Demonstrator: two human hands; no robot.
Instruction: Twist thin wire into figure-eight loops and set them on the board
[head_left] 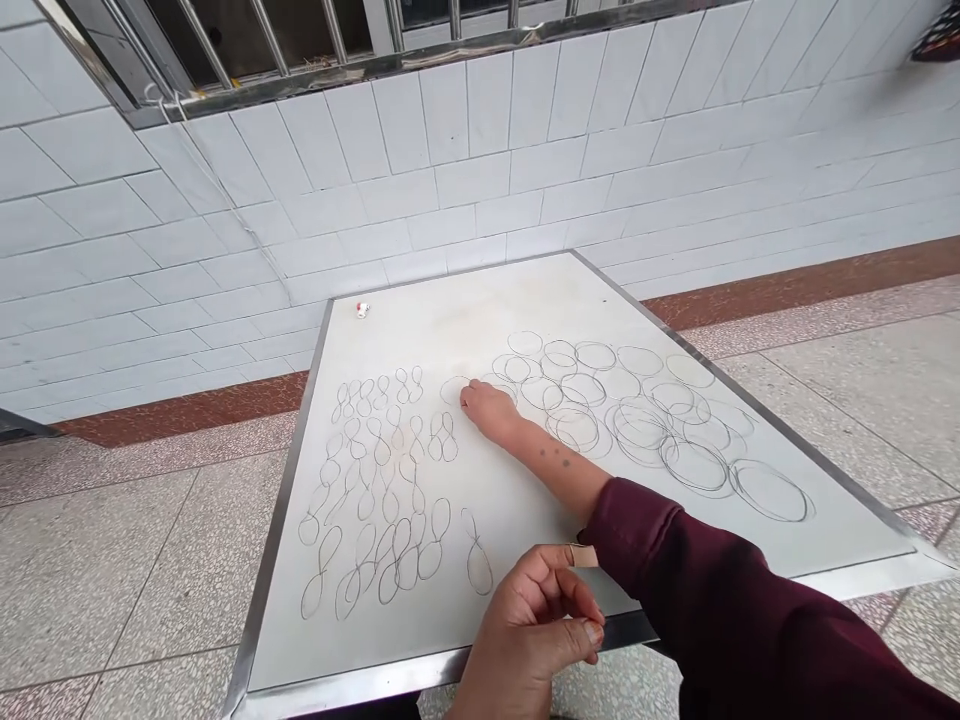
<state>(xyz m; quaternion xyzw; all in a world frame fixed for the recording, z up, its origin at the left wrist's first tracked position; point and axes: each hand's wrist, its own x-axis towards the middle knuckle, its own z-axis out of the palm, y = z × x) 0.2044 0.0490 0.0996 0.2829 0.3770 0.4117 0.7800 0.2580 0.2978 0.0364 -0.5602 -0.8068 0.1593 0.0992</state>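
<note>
My right hand lies at the middle of a white drawing board, its fingers curled against the surface beside a small pencil loop. Any tool inside those fingers is hidden. Rows of thin figure-eight outlines cover the board's left half, and overlapping grey circles fill its right half. My left hand hovers over the board's near edge, fingers loosely curled and holding nothing visible. A beige bandage wraps one of its fingers. A maroon sleeve covers my right forearm up to the wrist area.
A metal frame edges the board. A small white and red object sits near its far edge. Beyond stand a white tiled wall and a barred window; speckled floor tiles lie below.
</note>
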